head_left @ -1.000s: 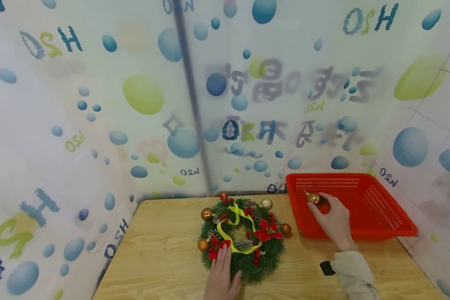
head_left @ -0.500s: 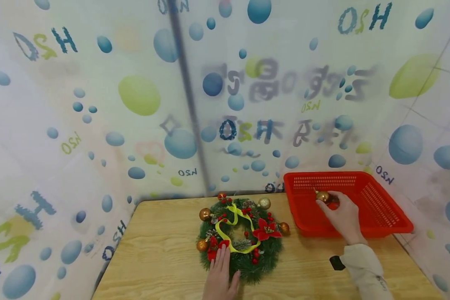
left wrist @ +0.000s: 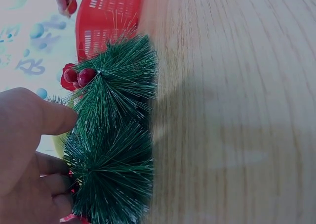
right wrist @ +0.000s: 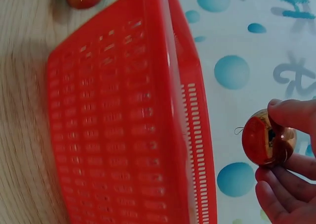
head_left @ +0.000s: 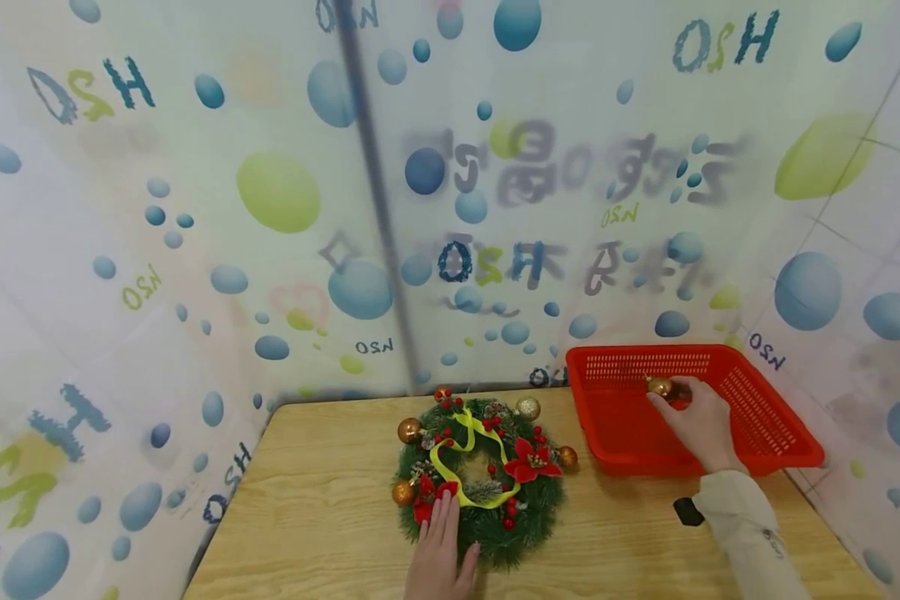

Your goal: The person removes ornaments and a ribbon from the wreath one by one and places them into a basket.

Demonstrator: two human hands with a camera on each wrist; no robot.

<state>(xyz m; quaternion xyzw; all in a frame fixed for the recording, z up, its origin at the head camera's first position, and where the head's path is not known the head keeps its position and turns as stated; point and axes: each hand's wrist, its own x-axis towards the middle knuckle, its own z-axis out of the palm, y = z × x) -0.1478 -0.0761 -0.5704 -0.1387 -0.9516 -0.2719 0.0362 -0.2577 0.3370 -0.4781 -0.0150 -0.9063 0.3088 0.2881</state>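
A green Christmas wreath point(head_left: 506, 542) lies on the wooden table, trimmed with red poinsettias point(head_left: 531, 461), red berries, pine cones, gold and copper baubles, and a yellow ribbon point(head_left: 480, 502). My left hand point(head_left: 438, 550) rests with straight fingers on the wreath's lower left poinsettia. In the left wrist view its thumb lies beside the green needles point(left wrist: 113, 105). My right hand point(head_left: 705, 425) pinches a shiny gold bauble point(head_left: 659, 387) between thumb and fingers, above the red plastic basket point(head_left: 607, 433). The right wrist view shows the bauble point(right wrist: 259, 140) with a thin wire loop at its cap.
The basket's slotted wall point(right wrist: 108, 125) stands to the right of the wreath, near the table's back edge. A curtain point(head_left: 285, 275) printed with blue and green drops hangs behind and along the sides. Bare wooden tabletop point(head_left: 307, 500) extends left of the wreath.
My right hand has moved rightward over the basket, carrying the gold bauble, and the bauble has turned slightly. My left hand has stayed on the wreath.
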